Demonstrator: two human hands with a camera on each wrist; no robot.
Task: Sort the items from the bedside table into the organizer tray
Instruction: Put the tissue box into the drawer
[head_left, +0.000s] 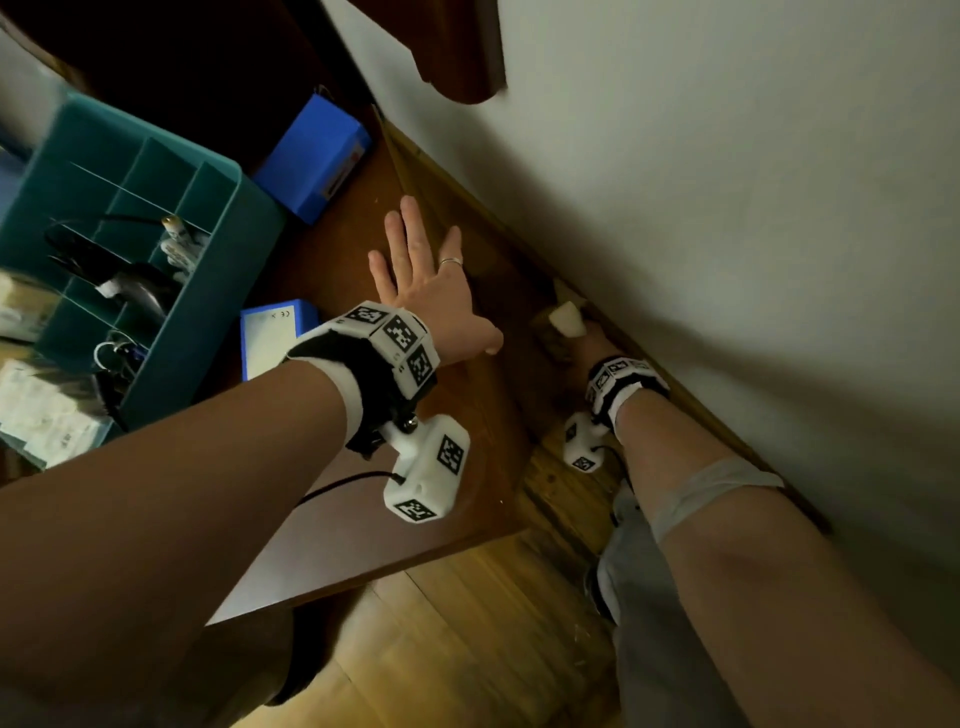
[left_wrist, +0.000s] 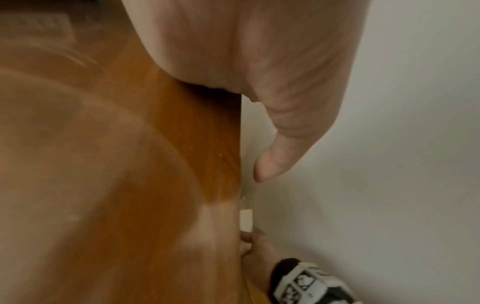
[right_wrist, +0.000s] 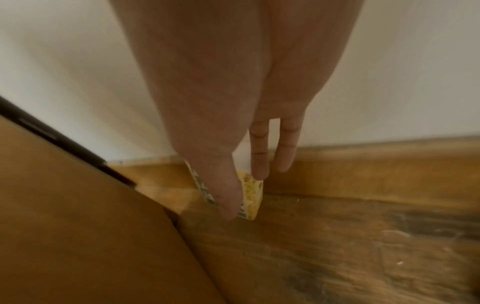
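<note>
My left hand (head_left: 421, 260) lies flat and open on the brown bedside table (head_left: 415, 499), fingers spread; its palm and thumb (left_wrist: 272, 160) fill the left wrist view. My right hand (head_left: 563, 345) reaches down into the gap between the table's side and the wall. There its thumb and fingers (right_wrist: 258, 164) pinch a small pale box (head_left: 566, 318) with a yellow pattern (right_wrist: 251, 195), which stands on the wooden floor against the skirting board. The same box (left_wrist: 245, 221) shows past the table edge. The teal organizer tray (head_left: 218, 291) sits at the table's left end.
The tray's compartments hold black cables, batteries (head_left: 179, 241), keys (head_left: 117, 353) and a dark object. A blue box (head_left: 311, 161) lies behind the tray, and a blue-edged box with a white label (head_left: 270, 335) beside it. Paper packets (head_left: 47, 410) lie at far left. The white wall (head_left: 727, 208) runs close on the right.
</note>
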